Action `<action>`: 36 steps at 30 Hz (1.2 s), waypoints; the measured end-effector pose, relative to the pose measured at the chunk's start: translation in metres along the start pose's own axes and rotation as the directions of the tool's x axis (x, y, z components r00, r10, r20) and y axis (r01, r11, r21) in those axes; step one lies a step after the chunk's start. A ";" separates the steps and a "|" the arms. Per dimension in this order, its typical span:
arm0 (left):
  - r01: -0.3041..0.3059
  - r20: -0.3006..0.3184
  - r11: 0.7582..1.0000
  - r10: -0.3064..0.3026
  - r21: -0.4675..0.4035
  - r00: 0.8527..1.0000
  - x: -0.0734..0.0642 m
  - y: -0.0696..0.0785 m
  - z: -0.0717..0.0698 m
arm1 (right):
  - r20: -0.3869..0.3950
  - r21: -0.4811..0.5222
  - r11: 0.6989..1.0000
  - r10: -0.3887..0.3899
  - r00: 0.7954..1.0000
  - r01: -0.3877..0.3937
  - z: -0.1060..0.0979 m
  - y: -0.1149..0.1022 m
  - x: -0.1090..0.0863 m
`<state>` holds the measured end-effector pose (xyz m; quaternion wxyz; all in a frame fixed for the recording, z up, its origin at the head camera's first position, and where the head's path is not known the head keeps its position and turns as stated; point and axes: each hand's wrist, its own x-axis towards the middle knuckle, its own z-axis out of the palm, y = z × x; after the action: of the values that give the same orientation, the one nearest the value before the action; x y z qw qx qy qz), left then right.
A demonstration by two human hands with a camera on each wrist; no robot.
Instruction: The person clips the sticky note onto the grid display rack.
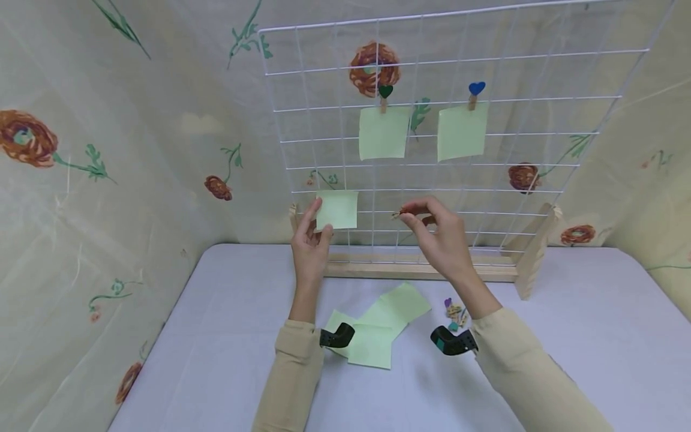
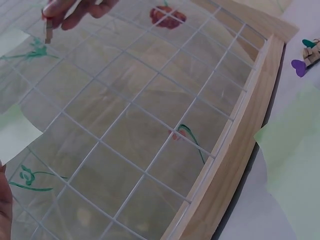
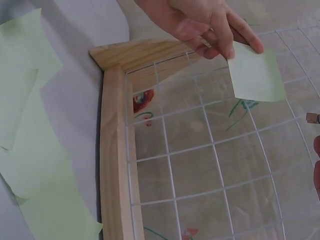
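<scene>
A pale green paper square [image 1: 337, 210] is pinched at its left edge by my left hand [image 1: 312, 246], thumb in front, at the lower left of the white wire grid [image 1: 540, 99]. My right hand [image 1: 439, 234] pinches a small wooden clothespin [image 1: 398, 214] between thumb and index finger, a short way right of that paper. In the left wrist view this clothespin [image 2: 48, 31] shows a red top. Higher on the grid hang two similar green papers [image 1: 383, 135] [image 1: 462, 133], one under a green-heart clothespin [image 1: 385, 92], the other under a blue-heart clothespin [image 1: 477, 88].
The grid stands in a wooden base [image 1: 421, 272] at the back of the white-covered table [image 1: 237, 360]. Loose green papers [image 1: 371, 348] overlap on the table between my forearms. A small heap of heart clothespins [image 1: 455, 315] lies beside my right wrist. Flower-patterned sheeting [image 1: 162, 120] hangs behind.
</scene>
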<state>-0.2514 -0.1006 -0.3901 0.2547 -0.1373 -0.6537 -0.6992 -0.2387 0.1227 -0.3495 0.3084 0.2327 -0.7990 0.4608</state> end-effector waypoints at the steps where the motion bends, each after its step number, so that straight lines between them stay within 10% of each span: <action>1: -0.002 0.001 1.000 0.002 0.000 1.000 0.000 0.000 0.000 | 0.003 0.006 1.000 0.002 1.000 -0.002 0.001 -0.001 0.002; 36: -0.003 -0.023 1.000 0.003 0.004 1.000 0.001 -0.006 0.000 | 0.038 0.013 1.000 -0.005 0.999 0.004 0.034 -0.014 0.039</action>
<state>-0.2556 -0.1003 -0.3946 0.2636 -0.1297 -0.6517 -0.6992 -0.2667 0.0830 -0.3264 0.2926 0.2453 -0.8011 0.4609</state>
